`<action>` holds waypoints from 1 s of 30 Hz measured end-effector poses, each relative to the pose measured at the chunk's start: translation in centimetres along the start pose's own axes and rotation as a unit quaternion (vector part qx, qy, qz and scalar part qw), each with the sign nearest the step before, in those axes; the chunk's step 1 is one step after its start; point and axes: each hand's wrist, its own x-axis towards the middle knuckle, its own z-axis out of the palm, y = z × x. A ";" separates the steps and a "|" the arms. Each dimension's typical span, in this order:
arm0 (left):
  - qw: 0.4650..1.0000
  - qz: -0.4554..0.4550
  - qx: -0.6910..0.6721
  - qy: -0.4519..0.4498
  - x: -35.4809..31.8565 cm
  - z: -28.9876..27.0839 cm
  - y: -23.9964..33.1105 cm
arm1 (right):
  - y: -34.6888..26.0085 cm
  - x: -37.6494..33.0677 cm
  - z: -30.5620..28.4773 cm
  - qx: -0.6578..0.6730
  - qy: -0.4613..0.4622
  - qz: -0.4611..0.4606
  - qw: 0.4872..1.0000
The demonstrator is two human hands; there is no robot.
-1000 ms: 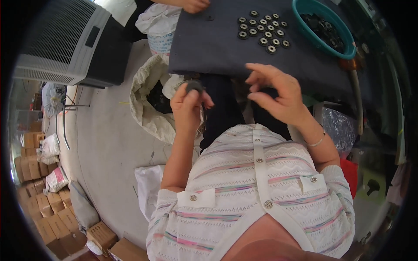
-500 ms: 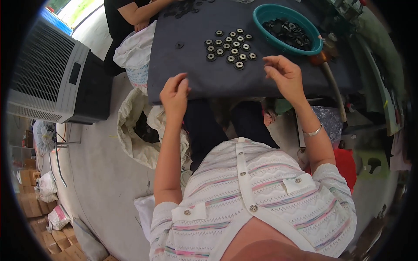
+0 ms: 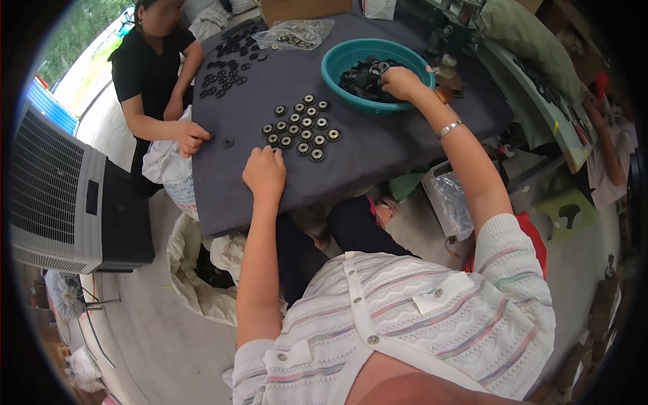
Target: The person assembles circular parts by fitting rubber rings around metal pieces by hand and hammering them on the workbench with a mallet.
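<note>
My left hand (image 3: 264, 174) rests on the dark tabletop (image 3: 233, 196) with its fingers curled together. Its fingertips are at the near-left edge of a cluster of black round wheels with metal bearing centres (image 3: 307, 123); what they hold, if anything, is hidden. Over to the right, my right hand (image 3: 403, 84) reaches inside a teal oval basin (image 3: 329, 75). Its fingers are bent closed among the black round parts (image 3: 364, 79) heaped there, and I cannot make out what is between them. A single black disc (image 3: 228, 142) lies left of the cluster.
Across the left corner, a co-worker's hand (image 3: 192, 138) is at the table edge near a small dark part. Scattered black rings (image 3: 223, 79) and a clear bag of metal parts (image 3: 297, 34) lie farther back. An open white sack (image 3: 183, 253) and an air cooler (image 3: 61, 196) stand at left.
My right hand has moved from above the table into the teal basin. My left hand has lowered beside the wheel cluster, its fingers curled. The view has shifted, showing more of the table and co-worker.
</note>
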 end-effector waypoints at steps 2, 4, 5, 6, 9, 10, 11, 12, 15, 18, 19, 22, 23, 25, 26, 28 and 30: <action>1.000 -0.006 -0.015 0.007 -0.2 0.1 -0.6 | -2.0 0.3 -0.2 -0.068 -0.043 0.048 0.996; 0.999 -0.011 -0.031 0.012 -0.3 0.1 -1.1 | -3.7 0.4 -1.1 -0.083 -0.066 0.046 0.993; 0.998 -0.018 -0.056 0.018 -0.3 0.0 -1.3 | -4.3 0.3 -1.3 -0.112 -0.086 0.033 0.989; 0.996 -0.025 -0.080 0.024 -0.4 0.0 -1.5 | -4.8 0.4 -1.2 -0.140 -0.106 0.019 0.984; 0.992 -0.015 -0.119 0.030 -0.3 0.1 -1.8 | -5.0 0.6 -0.3 -0.162 -0.081 0.030 0.983; 0.991 -0.006 -0.129 0.023 -0.2 0.0 -1.3 | -4.6 0.4 -0.3 -0.166 -0.079 0.021 0.983; 0.992 0.018 -0.124 0.025 -0.2 0.2 -1.3 | -4.6 0.3 -0.6 -0.167 -0.092 0.007 0.982; 0.992 0.042 -0.118 0.028 -0.2 0.2 -1.5 | -4.6 0.2 -0.6 -0.151 -0.085 0.002 0.985; 0.989 0.041 -0.140 0.021 -0.2 0.0 -1.2 | -2.3 0.2 -0.1 -0.093 -0.035 -0.001 0.995; 0.988 0.026 -0.147 0.025 -0.5 -0.3 -1.5 | -2.2 -0.2 -0.4 -0.080 -0.002 -0.010 0.997; 0.989 0.027 -0.146 0.025 -0.5 -0.3 -1.6 | -2.3 -0.5 -0.9 -0.076 0.018 -0.018 0.997; 0.986 0.034 -0.156 0.043 -0.4 0.0 -1.5 | -2.4 -1.9 -1.4 -0.073 0.141 -0.058 0.986; 0.983 0.023 -0.173 0.050 -0.7 0.0 -1.8 | -4.2 -3.0 -2.1 -0.022 0.223 -0.119 0.967; 0.979 0.019 -0.195 0.053 -0.9 0.0 -1.9 | -7.2 -5.7 -2.1 0.047 0.321 -0.210 0.922; 0.977 0.002 -0.207 0.053 -0.9 0.0 -2.1 | -8.7 -7.0 -1.7 0.068 0.339 -0.246 0.906; 0.974 -0.013 -0.218 0.051 -0.8 0.0 -2.5 | -10.8 -9.5 0.8 0.051 0.318 -0.277 0.905; 0.933 -0.086 -0.346 0.047 -0.7 0.2 -2.7 | -10.6 -11.0 3.9 -0.025 0.276 -0.296 0.914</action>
